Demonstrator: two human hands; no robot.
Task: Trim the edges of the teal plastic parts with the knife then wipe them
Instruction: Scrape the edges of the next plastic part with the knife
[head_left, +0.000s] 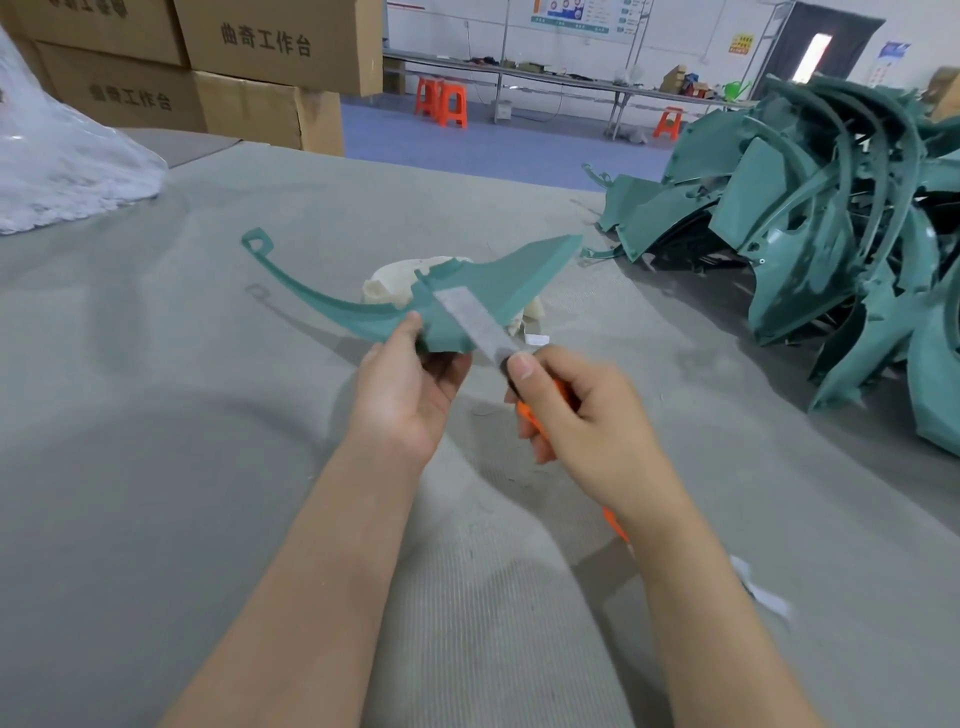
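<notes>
My left hand (410, 384) grips the lower edge of a curved teal plastic part (498, 283), held above the table with its thin hooked arm reaching left. My right hand (576, 410) is closed on an orange-handled knife (480, 325), thumb pressed near the base of the blade. The grey blade lies slanted across the part's broad face. A cream wiping cloth (395, 286) lies on the table behind the part, mostly hidden by it.
A big heap of teal plastic parts (831, 234) fills the right of the grey fabric-covered table (182, 415). A clear plastic bag (57, 166) lies far left, cardboard boxes (249, 67) behind it. A white scrap (758, 587) lies by my right forearm.
</notes>
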